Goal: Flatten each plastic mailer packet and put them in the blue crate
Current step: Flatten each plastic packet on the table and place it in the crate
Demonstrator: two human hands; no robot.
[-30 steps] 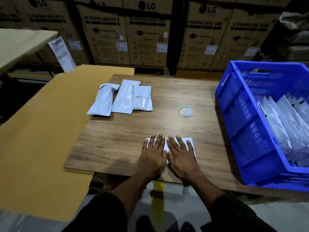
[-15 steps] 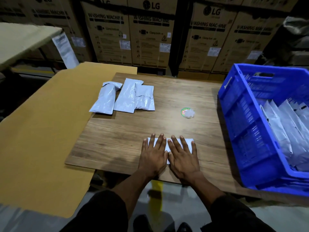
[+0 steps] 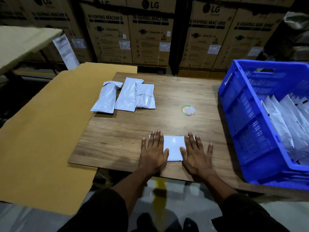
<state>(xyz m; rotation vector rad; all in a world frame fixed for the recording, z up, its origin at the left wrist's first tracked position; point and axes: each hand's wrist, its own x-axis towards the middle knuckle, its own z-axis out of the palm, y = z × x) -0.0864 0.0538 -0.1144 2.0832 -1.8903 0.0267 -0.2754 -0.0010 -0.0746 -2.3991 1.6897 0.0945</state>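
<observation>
A white plastic mailer packet (image 3: 173, 148) lies flat near the front edge of the wooden table (image 3: 133, 128). My left hand (image 3: 153, 152) presses palm-down on its left end, and my right hand (image 3: 196, 155) presses palm-down on its right end, fingers spread. Three more grey-white mailer packets (image 3: 128, 96) lie side by side at the table's far left. The blue crate (image 3: 250, 124) stands at the right and holds several flattened packets (image 3: 287, 124) leaning inside it.
A small round green-and-red sticker with a crumpled clear scrap (image 3: 188, 110) lies mid-table. A large tan cardboard sheet (image 3: 41, 131) runs under the table's left side. Washing machine cartons (image 3: 150, 30) form a wall behind. Another table (image 3: 21, 42) is at far left.
My hands, side by side on the middle of the packet before, have slid apart toward its two ends, uncovering its middle.
</observation>
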